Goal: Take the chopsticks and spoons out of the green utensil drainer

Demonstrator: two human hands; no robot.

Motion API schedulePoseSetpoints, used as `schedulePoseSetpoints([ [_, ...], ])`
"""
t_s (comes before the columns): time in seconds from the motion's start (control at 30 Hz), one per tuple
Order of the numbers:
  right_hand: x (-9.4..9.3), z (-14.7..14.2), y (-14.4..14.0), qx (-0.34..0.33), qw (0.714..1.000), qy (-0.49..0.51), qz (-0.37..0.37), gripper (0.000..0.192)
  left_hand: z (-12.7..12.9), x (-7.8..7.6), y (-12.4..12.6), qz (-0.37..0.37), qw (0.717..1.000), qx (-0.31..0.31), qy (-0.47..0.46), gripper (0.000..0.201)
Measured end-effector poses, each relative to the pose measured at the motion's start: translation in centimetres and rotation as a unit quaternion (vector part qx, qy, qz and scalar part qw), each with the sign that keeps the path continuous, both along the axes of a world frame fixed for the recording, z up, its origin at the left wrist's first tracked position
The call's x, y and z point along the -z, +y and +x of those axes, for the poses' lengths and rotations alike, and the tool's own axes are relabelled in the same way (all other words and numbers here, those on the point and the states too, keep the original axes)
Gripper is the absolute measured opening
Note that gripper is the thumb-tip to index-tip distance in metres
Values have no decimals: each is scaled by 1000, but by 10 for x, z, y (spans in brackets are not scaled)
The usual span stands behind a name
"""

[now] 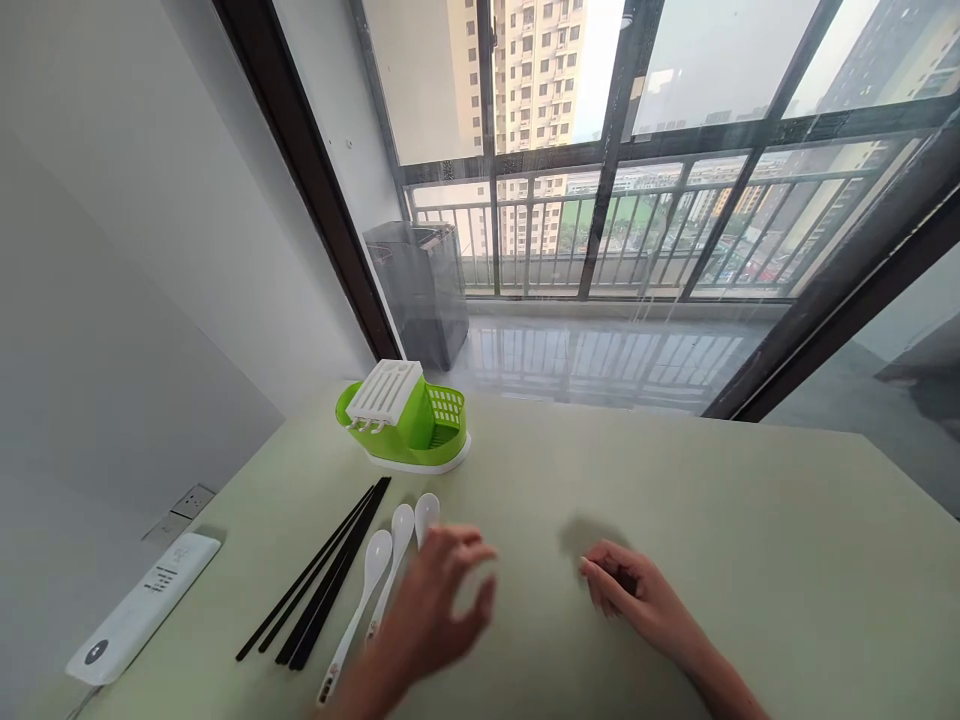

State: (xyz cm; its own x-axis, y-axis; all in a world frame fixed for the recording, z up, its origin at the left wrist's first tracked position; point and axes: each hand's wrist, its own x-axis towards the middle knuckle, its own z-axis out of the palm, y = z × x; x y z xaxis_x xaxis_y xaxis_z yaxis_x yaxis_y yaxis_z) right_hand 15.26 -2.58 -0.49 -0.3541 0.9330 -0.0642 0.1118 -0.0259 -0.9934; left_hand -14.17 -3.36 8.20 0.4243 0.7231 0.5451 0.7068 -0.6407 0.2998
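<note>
The person's left hand (442,600) hovers with its fingers spread and slightly blurred, pinching nothing, directly over the handles of the white spoons (390,560). Three of these spoons lie side by side on the pale green table (675,500), their bowls pointing away from the person toward the green cutlery holder (409,420); the spoon nearest the hand is partly hidden beneath it, so whether a fingertip touches it cannot be told. Just beyond the spoons on the side away from the hand lie the black chopsticks (319,580), a loose bundle set at a slant, their far tips close to the spoon bowls and pointing toward the cutlery holder.

The right hand (630,590) rests low on the table, well apart from the spoons on the side opposite the chopsticks, its fingers loosely curled inward and empty, a soft shadow just past it.

The cutlery holder stands past the spoons toward the far table edge, with a white slotted insert (386,390) sitting in its upper part. A white power strip (142,610) lies near the table edge beyond the chopsticks, farther from the spoons. Beyond the table a glass door shows a balcony railing and a dark bin (424,290)
</note>
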Motion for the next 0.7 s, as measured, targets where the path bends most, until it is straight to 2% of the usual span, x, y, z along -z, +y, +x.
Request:
schedulePoseSetpoints([
  [0.03, 0, 0, 0, 0, 1000, -2, 2, 42, 10, 7, -16, -49, 998, 30, 10, 23],
  [0.13, -1, 0, -1, 3, 1000, -11, 5, 43, 24, 29, -48, -171, 985, 35, 9, 6],
  [0.2, 0, 1, -2, 3, 1000, -10, 1, 43, 20, 46, -59, -215, 976, 5, -14, 21],
  [0.3, 2, 2, -2, -1, 1000, -9, -5, 43, 8, 71, -70, -194, 979, -48, -38, 31],
  [0.37, 3, 3, -3, 0, 1000, -13, -5, 43, 5, 82, -74, -172, 981, -72, -48, 33],
  [0.53, 0, 4, -4, 6, 1000, -26, -1, 43, 10, 91, -76, -165, 982, -78, -58, 33],
  [0.7, 3, 6, -3, 5, 1000, -30, -2, 41, 13, 104, -75, -96, 994, -39, -39, 29],
])
